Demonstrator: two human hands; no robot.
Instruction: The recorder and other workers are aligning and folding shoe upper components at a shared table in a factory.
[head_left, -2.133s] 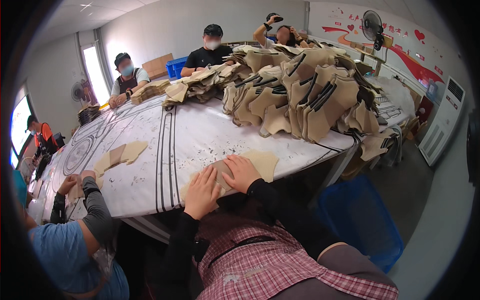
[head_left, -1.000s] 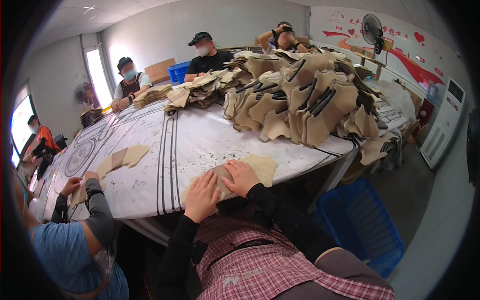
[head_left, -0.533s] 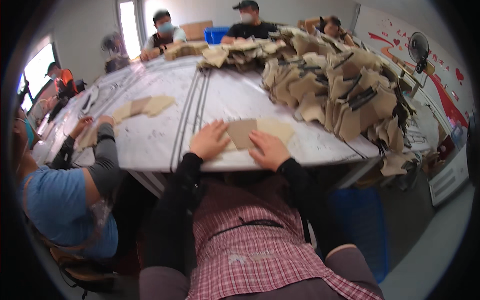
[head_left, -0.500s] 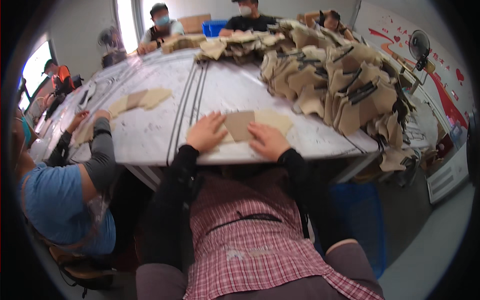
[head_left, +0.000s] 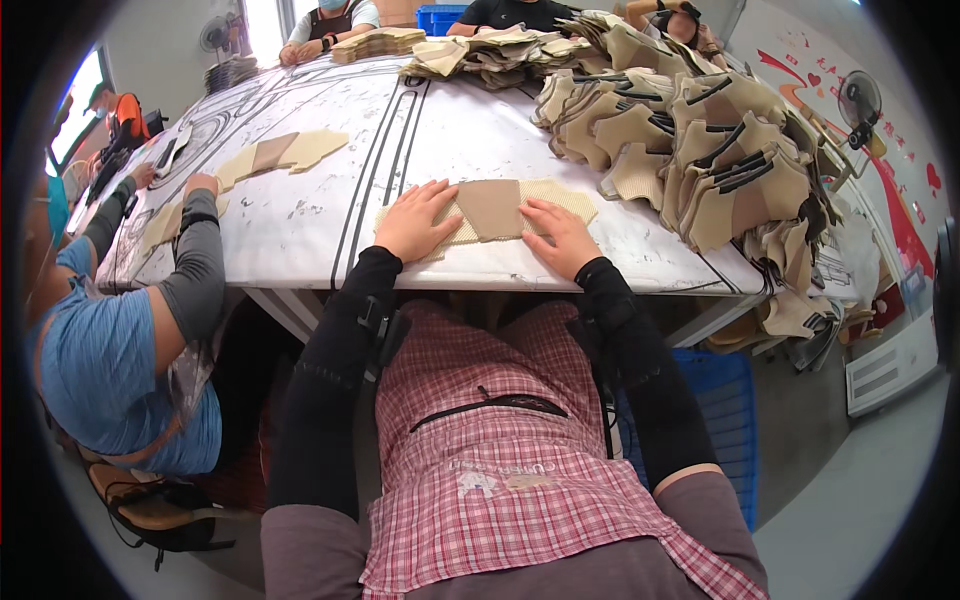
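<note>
A flat fabric piece [head_left: 490, 208], brown in the middle with cream mesh sides, lies on the white table near its front edge. My left hand [head_left: 415, 226] rests flat over the left mesh part, fingers stretched out. On the other side, my right hand [head_left: 560, 238] lies with spread fingers on the right mesh part, its fingertips close to the brown panel's edge. Neither hand grips anything. Part of the mesh is hidden beneath both palms.
A big heap of beige fabric pieces [head_left: 690, 160] with black strips covers the table's right side. To my left, a co-worker in a blue top [head_left: 130, 370] handles similar pieces [head_left: 275, 153]. A blue crate [head_left: 715, 420] stands below the table at right.
My right hand has shifted slightly right, uncovering more of the brown panel. My left hand stays flat on the mesh. The whole view has tilted down a little.
</note>
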